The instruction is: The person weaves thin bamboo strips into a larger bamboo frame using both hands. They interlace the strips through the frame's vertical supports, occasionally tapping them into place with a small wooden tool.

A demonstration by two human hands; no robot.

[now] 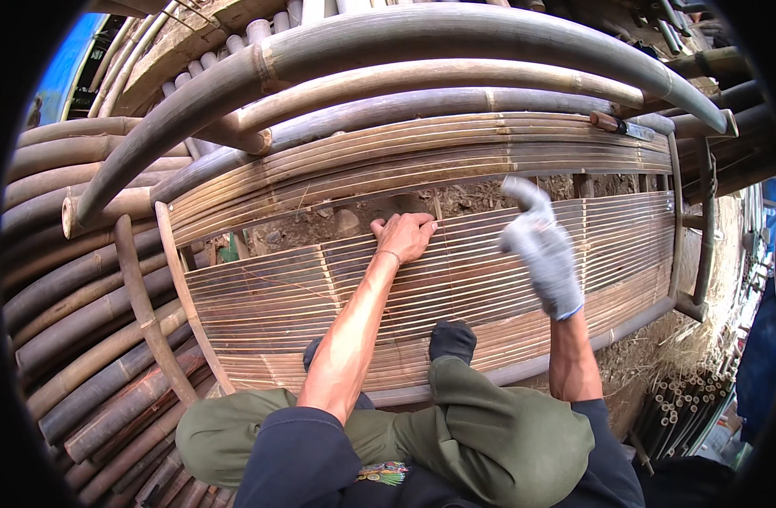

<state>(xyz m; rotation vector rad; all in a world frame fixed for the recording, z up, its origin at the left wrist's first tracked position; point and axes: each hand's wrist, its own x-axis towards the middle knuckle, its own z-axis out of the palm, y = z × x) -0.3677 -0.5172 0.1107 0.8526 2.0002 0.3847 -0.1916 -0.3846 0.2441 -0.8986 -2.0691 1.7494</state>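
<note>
At centre: one long, brown, slatted bamboo desk (451, 284), lengthwise gap (468, 200) across it. Above its slats (456, 245): right hand (540, 254), grey-gloved, blurred, finger state indeterminable. At the gap's near edge: left hand (405, 238), bare, spread, touching slats. Far right corner: brown-handled, metal-bladed knife (621, 126).

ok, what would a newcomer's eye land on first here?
The long gap across the slatted bamboo seat, with earth showing through. The bare left hand is at its near edge; the gloved right hand, blurred, is further right. A brown-handled blade lies at the seat's far right corner.
</note>
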